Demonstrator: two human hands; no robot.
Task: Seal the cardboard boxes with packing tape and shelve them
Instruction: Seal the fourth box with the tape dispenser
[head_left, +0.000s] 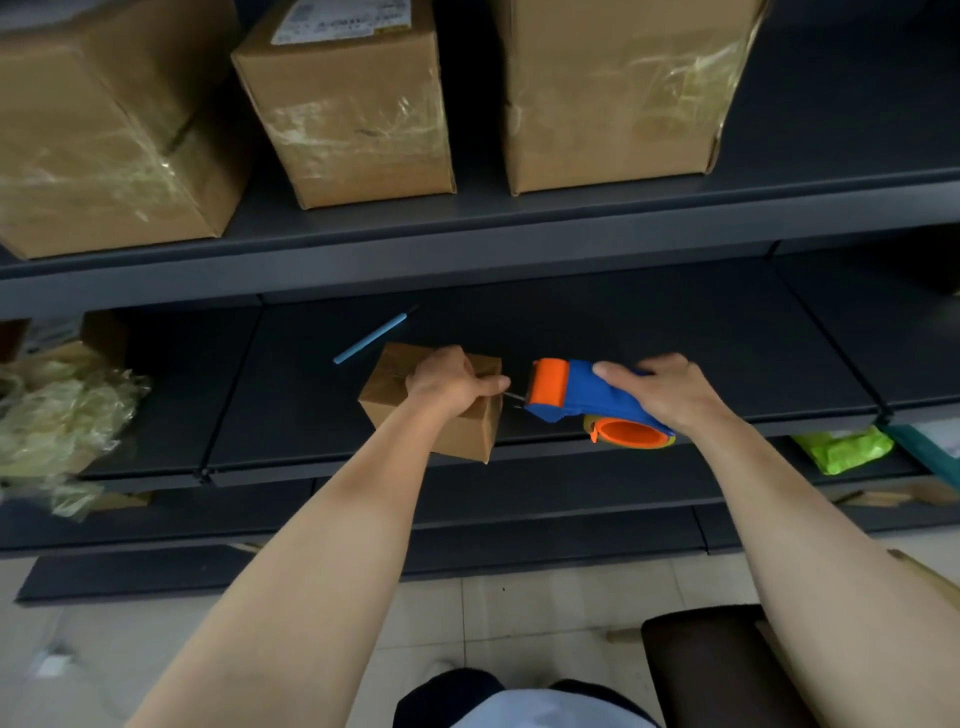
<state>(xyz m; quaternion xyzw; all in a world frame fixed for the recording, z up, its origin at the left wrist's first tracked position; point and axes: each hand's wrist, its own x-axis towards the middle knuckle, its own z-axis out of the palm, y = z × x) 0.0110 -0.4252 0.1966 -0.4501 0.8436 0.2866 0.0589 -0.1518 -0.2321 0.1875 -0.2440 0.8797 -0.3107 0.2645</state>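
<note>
right hand (670, 389) grips tape dispenser (576, 395), long axis along shelf (311, 405) front edge, roller end pointing left at small box (457, 436); left hand (449, 384) grips it.

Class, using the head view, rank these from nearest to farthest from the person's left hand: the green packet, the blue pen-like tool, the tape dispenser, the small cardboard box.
1. small cardboard box: directly under the left hand, touching it.
2. tape dispenser: just right of its fingertips, held by the right hand.
3. blue pen-like tool: behind-left on the shelf.
4. green packet: far right, one shelf lower.
</note>
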